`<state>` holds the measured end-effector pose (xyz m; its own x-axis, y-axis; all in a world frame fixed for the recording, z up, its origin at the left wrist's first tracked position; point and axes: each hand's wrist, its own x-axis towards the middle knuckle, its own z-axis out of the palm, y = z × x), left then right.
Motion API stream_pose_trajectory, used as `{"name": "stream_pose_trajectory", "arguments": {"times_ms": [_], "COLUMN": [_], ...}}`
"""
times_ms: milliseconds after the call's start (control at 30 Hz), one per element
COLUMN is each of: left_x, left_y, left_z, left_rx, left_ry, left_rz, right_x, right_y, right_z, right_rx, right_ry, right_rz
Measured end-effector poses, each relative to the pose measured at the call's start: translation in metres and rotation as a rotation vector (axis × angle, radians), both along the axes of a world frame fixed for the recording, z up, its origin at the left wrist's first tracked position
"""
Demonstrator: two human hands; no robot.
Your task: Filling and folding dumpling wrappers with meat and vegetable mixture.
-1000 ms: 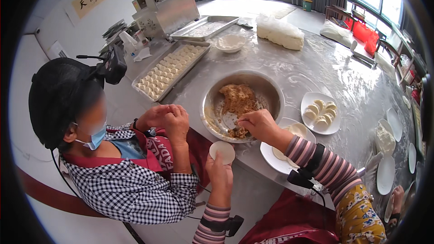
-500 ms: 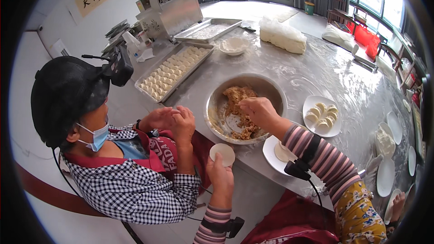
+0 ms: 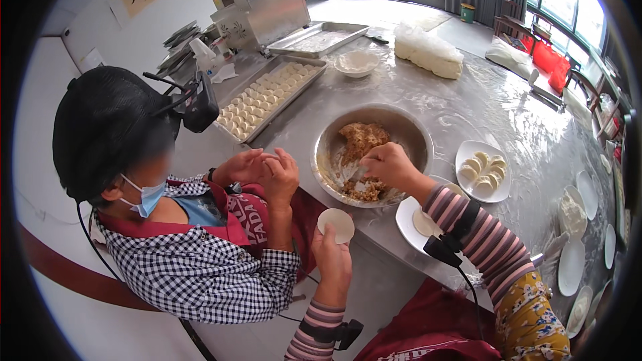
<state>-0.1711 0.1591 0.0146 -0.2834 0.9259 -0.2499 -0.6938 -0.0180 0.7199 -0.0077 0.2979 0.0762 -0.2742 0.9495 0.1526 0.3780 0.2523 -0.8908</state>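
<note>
Left hand (image 3: 332, 264), low in the middle of the head view, pinches a round, pale dough wrapper (image 3: 337, 226) upright between thumb and fingers, beyond the near edge of the counter (image 3: 441, 103). Right hand (image 3: 386, 166) reaches over a wide metal bowl (image 3: 418, 139), its fingertips bunched together close to the brown filling (image 3: 364, 140); whether they grip anything cannot be told, as the fingers hide it. That filling lies in a larger mound toward the back of the bowl and a smaller heap near the front. Under the right forearm, partly covered, a white plate (image 3: 406, 225) carries more wrappers (image 3: 424, 223). Just beyond it, a squarish white dish (image 3: 466, 152) bears a cluster of folded dumplings (image 3: 483, 171). At the far left of the counter, a metal tray (image 3: 289, 103) is filled with rows of dumplings, with a flour-dusted tray (image 3: 317, 39) behind it. Near both stands a white bowl (image 3: 356, 72), and to its right lies a large block of dough (image 3: 428, 53) under clear plastic. At left, a co-worker (image 3: 200, 274) in a checked shirt and red apron holds both hands raised, near the metal bowl.
</note>
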Motion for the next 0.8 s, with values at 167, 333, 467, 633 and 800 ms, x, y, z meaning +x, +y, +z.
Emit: {"name": "stream_pose_trajectory", "arguments": {"times_ms": [167,333,467,633,800], "left_x": [-0.004,-0.008,-0.010,0.005,0.018], "left_y": [-0.001,0.001,0.014,0.031,0.037], "left_z": [0.011,0.032,0.043,0.064,0.068], "left_rx": [-0.013,0.103,0.145,0.150,0.149], "left_ry": [0.018,0.030,0.016,-0.239,-0.326], "left_rz": [0.085,0.086,0.021,-0.230,-0.257], "right_x": [0.012,0.034,0.053,0.056,0.038], "right_y": [-0.002,-0.003,-0.008,-0.053,-0.112], "right_z": [0.015,0.027,0.036,0.057,0.043], "right_rx": [-0.472,-0.610,-0.655,-0.403,0.517], "right_ry": [0.428,0.549,0.700,0.773,0.061], "right_rz": [-0.054,-0.085,-0.071,-0.084,0.013]}}
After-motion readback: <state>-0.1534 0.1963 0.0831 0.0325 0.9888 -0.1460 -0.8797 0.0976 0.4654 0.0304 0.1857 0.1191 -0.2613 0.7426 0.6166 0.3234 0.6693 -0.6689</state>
